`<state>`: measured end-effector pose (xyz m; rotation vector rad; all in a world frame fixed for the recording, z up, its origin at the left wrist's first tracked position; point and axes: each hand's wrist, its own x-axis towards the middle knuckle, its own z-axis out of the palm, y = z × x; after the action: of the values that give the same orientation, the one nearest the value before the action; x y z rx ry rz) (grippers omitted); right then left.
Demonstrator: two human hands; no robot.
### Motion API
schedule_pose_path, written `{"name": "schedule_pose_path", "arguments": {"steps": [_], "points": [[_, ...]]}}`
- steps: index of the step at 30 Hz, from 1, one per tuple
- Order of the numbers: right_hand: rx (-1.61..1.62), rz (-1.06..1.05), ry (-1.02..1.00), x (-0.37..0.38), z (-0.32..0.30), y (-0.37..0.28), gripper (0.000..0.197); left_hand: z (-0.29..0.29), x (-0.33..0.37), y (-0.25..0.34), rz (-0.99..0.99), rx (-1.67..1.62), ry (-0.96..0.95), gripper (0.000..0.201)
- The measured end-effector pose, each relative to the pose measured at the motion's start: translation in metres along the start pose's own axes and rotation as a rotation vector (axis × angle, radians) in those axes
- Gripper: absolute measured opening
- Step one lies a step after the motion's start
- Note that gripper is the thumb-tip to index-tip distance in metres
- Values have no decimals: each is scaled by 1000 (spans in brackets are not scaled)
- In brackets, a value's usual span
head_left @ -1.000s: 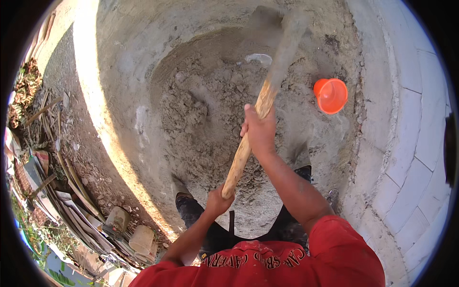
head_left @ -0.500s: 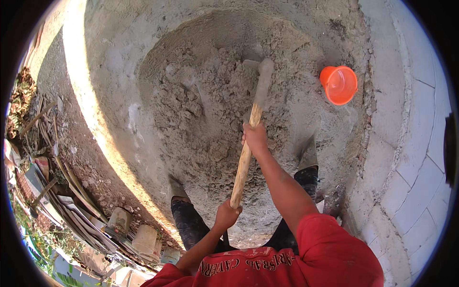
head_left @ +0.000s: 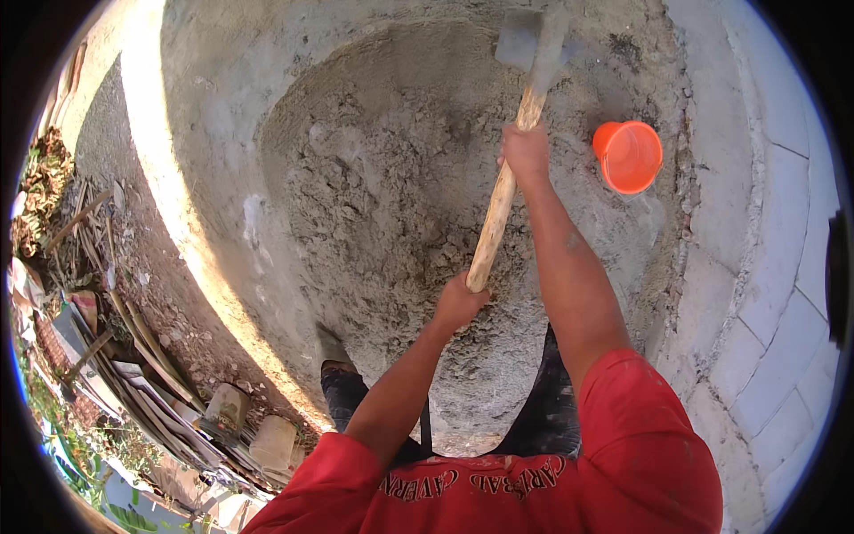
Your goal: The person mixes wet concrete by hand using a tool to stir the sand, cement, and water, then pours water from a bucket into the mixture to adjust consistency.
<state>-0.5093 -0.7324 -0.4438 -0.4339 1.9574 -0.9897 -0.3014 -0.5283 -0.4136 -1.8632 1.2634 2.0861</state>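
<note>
Both my hands grip a hoe [head_left: 495, 221] with a long wooden shaft. My right hand [head_left: 527, 156] is wrapped around the shaft's upper half, nearer the blade. Closed on the lower end is my left hand [head_left: 462, 303]. The hoe's flat grey blade [head_left: 519, 40] is beyond the far right rim of the mortar, a little blurred; whether it touches the ground I cannot tell. Below the shaft spreads a wide heap of lumpy wet grey mortar [head_left: 374, 196], smoother toward its far edge.
An orange bucket [head_left: 631, 158] lies tipped right of the mortar. Pale paving [head_left: 774, 356] runs along the right side. Boards and scrap [head_left: 151, 392] with worn containers [head_left: 271, 442] are piled at lower left. My left boot [head_left: 331, 343] stands at the mortar's near edge.
The hoe has swung away from me and to the right; its blade has left the mortar's middle. Both hands have moved forward with it, arms straighter. The bucket has barely shifted in view.
</note>
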Motion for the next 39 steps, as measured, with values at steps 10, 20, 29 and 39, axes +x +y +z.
{"name": "schedule_pose_path", "arguments": {"steps": [10, 20, 29, 39], "points": [[319, 649, -92, -299, -3, 147, 12, -59, -307, -99, -385, 301, -119, 38], [268, 223, -247, -224, 69, -32, 23, -96, -215, -52, -72, 250, 253, 33], [-281, 375, -352, -108, 150, 99, 42, -46, -111, -80, -322, -365, 131, 25], [264, 626, -586, -251, -39, 133, 82, -78, -381, -172, -609, 194, -3, 49]]}}
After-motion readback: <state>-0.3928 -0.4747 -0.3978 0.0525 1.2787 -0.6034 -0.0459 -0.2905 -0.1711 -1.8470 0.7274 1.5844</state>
